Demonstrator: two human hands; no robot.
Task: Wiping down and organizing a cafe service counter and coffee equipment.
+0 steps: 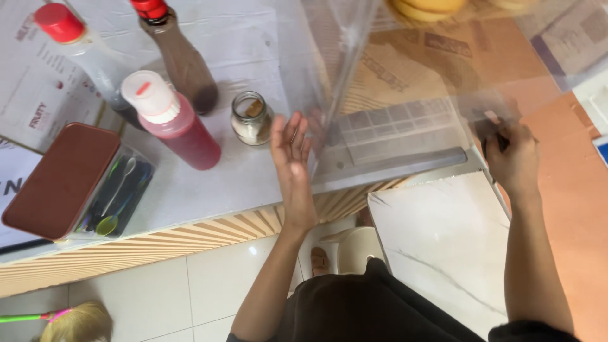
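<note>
A clear plastic display case [392, 82] stands on the counter, with round buns at its top edge and brown paper inside. My left hand [292, 161] is flat and open against the case's left side wall, fingers spread. My right hand [510, 155] is closed around a small dark thing at the case's right lower corner; blur hides what it is. A small glass jar [251, 118] with a brown and white filling stands just left of my left hand.
A bottle of red liquid with a white cap [171, 123], a dark bottle [180, 57] and a clear red-capped bottle [88, 57] stand on the white counter. A brown-lidded box of coloured spoons [95, 187] lies left. A white marble panel [443, 234] is below.
</note>
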